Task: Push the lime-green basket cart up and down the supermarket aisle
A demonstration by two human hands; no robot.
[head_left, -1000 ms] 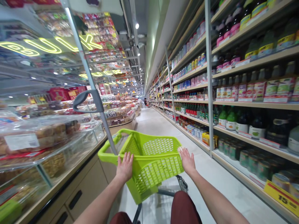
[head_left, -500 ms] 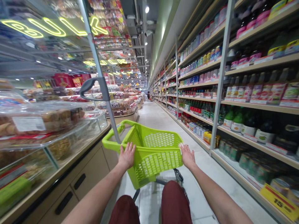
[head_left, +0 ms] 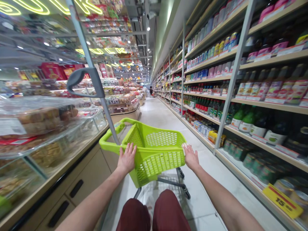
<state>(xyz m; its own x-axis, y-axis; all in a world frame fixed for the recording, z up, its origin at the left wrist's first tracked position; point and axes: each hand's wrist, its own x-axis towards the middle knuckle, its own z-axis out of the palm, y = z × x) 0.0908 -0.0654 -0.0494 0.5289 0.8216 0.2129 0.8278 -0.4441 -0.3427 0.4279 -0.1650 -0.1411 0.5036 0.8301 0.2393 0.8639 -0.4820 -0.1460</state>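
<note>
The left hand (head_left: 126, 159) presses flat against the near rim of the green basket (head_left: 158, 150), its fingers (head_left: 131, 149) stretched out and slightly apart, gripping nothing. The right hand (head_left: 191, 158) rests open on the near right corner. The basket sits on a wheeled frame (head_left: 172, 182) in the aisle, between the glass-topped display surface (head_left: 48, 141) and the shelves (head_left: 252, 106) of bottles.

L hand (head_left: 126, 158) & R hand (head_left: 191, 158) bare, forearms (head_left: 96, 202) unsleeved, legs in plain dark-red trousers (head_left: 166, 208).
</note>
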